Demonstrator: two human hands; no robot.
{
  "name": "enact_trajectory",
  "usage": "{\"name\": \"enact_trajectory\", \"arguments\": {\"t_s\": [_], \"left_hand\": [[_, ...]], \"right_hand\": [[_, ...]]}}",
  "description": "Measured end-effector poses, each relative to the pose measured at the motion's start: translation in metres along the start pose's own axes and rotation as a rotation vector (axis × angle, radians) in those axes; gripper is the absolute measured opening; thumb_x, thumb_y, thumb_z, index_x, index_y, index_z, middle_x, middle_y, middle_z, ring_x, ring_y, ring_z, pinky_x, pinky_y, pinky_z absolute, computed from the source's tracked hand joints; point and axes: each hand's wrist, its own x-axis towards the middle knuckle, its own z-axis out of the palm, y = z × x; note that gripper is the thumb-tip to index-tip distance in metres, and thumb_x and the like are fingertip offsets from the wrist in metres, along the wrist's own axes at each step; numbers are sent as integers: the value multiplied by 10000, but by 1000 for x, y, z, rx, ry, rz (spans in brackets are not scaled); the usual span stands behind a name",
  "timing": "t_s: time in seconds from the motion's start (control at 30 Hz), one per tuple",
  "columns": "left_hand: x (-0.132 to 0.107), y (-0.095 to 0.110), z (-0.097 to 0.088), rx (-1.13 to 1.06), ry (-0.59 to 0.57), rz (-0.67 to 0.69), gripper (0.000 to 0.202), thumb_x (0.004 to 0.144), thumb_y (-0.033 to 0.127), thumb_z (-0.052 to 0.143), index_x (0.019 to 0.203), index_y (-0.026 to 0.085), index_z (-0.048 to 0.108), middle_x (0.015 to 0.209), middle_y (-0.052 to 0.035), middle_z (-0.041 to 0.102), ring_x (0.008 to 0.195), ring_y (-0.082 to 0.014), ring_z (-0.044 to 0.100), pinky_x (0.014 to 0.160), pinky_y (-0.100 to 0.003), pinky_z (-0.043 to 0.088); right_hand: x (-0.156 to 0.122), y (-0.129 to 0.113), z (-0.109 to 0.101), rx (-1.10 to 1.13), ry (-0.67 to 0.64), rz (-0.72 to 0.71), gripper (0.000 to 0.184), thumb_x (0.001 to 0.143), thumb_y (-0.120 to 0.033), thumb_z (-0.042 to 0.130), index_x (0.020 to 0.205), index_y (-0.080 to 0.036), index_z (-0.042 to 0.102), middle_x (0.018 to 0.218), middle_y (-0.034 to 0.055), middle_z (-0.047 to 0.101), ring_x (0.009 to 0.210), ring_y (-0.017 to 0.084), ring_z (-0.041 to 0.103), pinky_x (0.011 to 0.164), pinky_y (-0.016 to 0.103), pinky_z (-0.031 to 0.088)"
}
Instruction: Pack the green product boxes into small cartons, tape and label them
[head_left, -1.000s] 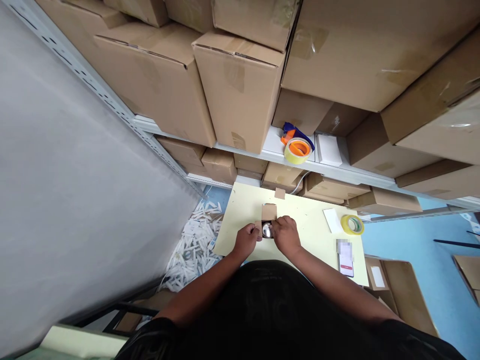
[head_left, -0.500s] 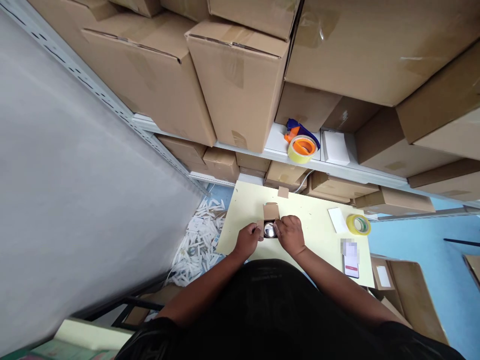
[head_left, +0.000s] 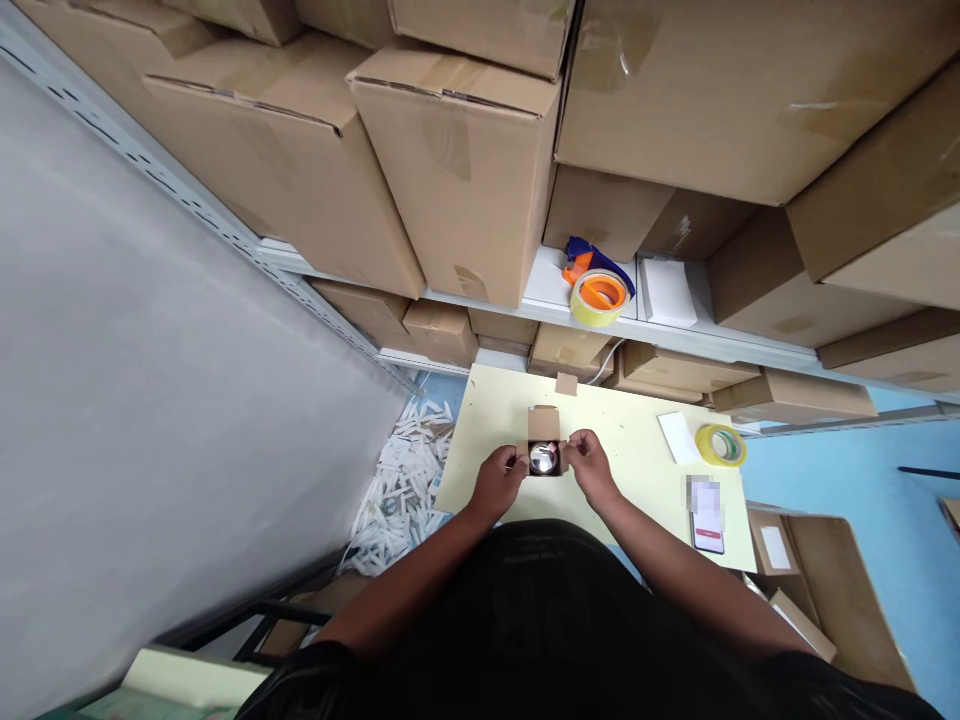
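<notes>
A small cardboard box [head_left: 544,423] stands on the pale yellow table with its lid flap raised at the back. Inside it sits a round, shiny silver object [head_left: 543,459], whose kind I cannot make out. At the box's left side, my left hand [head_left: 500,482] pinches the left side flap. My right hand [head_left: 590,467] is at the right side, its thumb and fingers closed on the right side flap. Both hands rest low, close to the table.
A tape roll [head_left: 721,445], a white card [head_left: 677,438] and a phone [head_left: 706,515] lie on the table's right. Beyond, a shelf [head_left: 517,312] holds large cartons and a tape dispenser [head_left: 598,290]. White scraps [head_left: 397,480] cover the floor at left.
My right hand has drawn back rightward from the silver object to the box's right flap. My left hand stays at the left flap. The view has shifted slightly.
</notes>
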Motion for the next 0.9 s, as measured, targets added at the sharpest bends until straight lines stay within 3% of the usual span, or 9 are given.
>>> {"name": "enact_trajectory", "arguments": {"t_s": [0.1, 0.2, 0.33, 0.43, 0.5, 0.57, 0.7, 0.8, 0.9], "left_hand": [[-3, 0, -2, 55, -55, 227, 256, 898, 390, 659, 1079, 210, 635, 1075, -55, 634, 892, -166, 646, 793, -279, 542], [-6, -1, -2, 87, -132, 386, 313, 934, 364, 630, 1213, 224, 605, 1225, -86, 559, 1002, -180, 629, 870, -317, 557], [1, -2, 4, 170, -92, 366, 215, 959, 254, 548, 1160, 231, 620, 1177, -73, 544, 1013, -184, 619, 924, -358, 542], [16, 3, 8, 150, -27, 187, 484, 840, 180, 636, 1311, 235, 537, 1239, -68, 546, 859, -145, 606, 823, -336, 551], [27, 11, 6, 115, -62, 100, 753, 740, 125, 685, 1443, 249, 444, 1308, -71, 554, 783, -119, 585, 763, -309, 545], [33, 20, 0, 98, -123, 108, 830, 703, 81, 673, 1476, 267, 435, 1303, -53, 586, 747, -102, 571, 737, -285, 535], [24, 26, -13, 116, -138, 283, 516, 765, 131, 673, 1264, 248, 610, 1190, -36, 642, 901, -145, 624, 771, -280, 551], [7, 15, -18, 140, -179, 397, 347, 818, 233, 730, 1157, 231, 657, 1258, -74, 637, 1113, -205, 635, 853, -319, 584], [-5, 0, -16, 183, -154, 434, 308, 868, 279, 730, 1167, 225, 676, 1334, -96, 624, 1208, -225, 631, 968, -374, 588]], "right_hand": [[-23, 1, -15, -76, -151, -188, 224, 935, -366, 598, 1109, -229, 629, 1054, 76, 653, 951, 234, 650, 815, 384, 578], [-36, 7, -21, -261, -233, -443, 386, 907, -319, 664, 1283, -234, 642, 1270, 136, 590, 1178, 289, 600, 993, 478, 555], [-34, 17, -15, -394, -205, -614, 413, 916, -282, 670, 1326, -237, 643, 1288, 150, 581, 1211, 301, 595, 1017, 507, 568], [-30, 18, -9, -423, -155, -644, 314, 957, -260, 627, 1266, -242, 675, 1238, 140, 614, 1161, 282, 631, 982, 473, 597], [-29, 17, -8, -422, -143, -656, 264, 969, -263, 619, 1224, -236, 682, 1222, 138, 626, 1146, 276, 644, 983, 460, 597], [-29, 16, -8, -407, -129, -639, 237, 970, -273, 625, 1199, -233, 670, 1206, 134, 633, 1136, 274, 650, 984, 458, 595], [-31, 19, -8, -370, -66, -552, 308, 938, -295, 665, 1225, -217, 588, 1177, 138, 633, 1094, 287, 663, 929, 466, 607], [-35, 21, -9, -332, -60, -489, 386, 913, -296, 684, 1257, -223, 527, 1164, 124, 631, 992, 260, 686, 849, 432, 624], [-38, 21, -12, -319, -117, -499, 395, 901, -283, 684, 1260, -234, 526, 1154, 108, 633, 985, 247, 687, 846, 416, 621]]}}
